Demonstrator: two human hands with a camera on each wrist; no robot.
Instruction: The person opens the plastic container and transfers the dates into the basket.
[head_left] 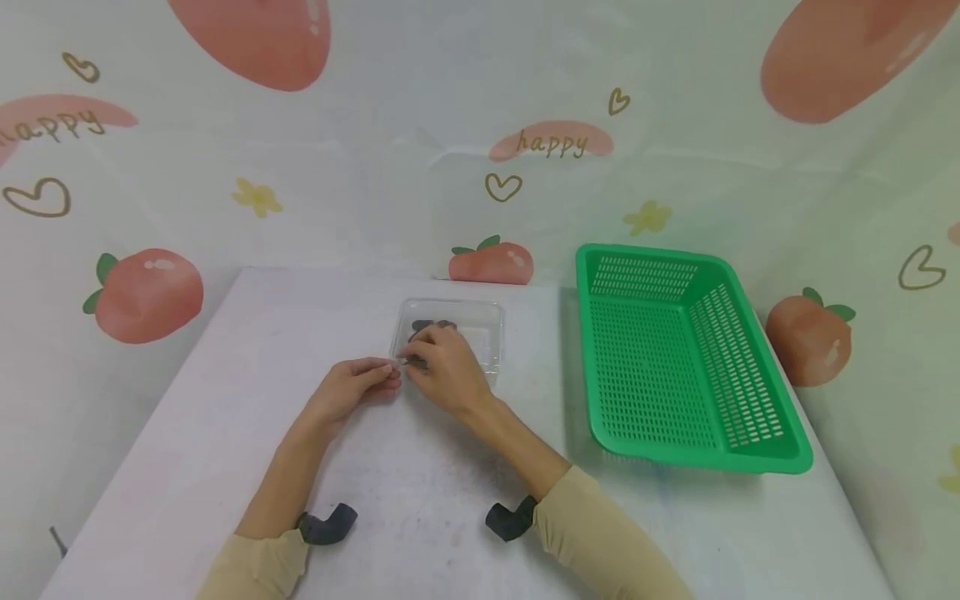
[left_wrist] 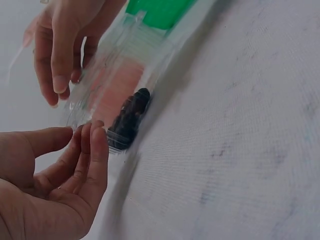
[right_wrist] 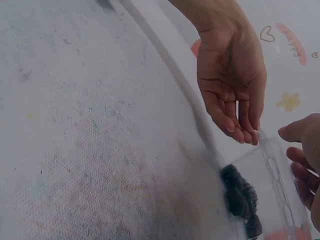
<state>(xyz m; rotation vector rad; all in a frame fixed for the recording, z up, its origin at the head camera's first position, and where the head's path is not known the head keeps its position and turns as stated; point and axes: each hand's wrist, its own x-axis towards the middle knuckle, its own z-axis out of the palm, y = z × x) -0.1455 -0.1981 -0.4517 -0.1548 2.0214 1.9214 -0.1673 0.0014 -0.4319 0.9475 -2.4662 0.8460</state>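
Note:
A clear plastic box (head_left: 491, 321) sits on the table in the head view, with several small black pieces (head_left: 422, 324) inside at its left. My left hand (head_left: 358, 385) pinches the box's near left corner between thumb and fingertips, seen closer in the left wrist view. Loosely bent, the fingers of my right hand (head_left: 448, 367) hang over the box's left part, close to the left fingertips. Through the clear wall, the black pieces (left_wrist: 129, 120) show as a dark cluster, their kind unclear. The right hand (right_wrist: 306, 165) shows nothing between thumb and fingers in the right wrist view.
A large green plastic basket (head_left: 648, 375) with slotted sides stands to the right of the box. The table (head_left: 450, 533) has a white cloth cover. Behind it hangs a white sheet (head_left: 390, 167) with printed fruit, hearts and flowers. Dark curved pieces (head_left: 330, 525) stick out beside both wrists.

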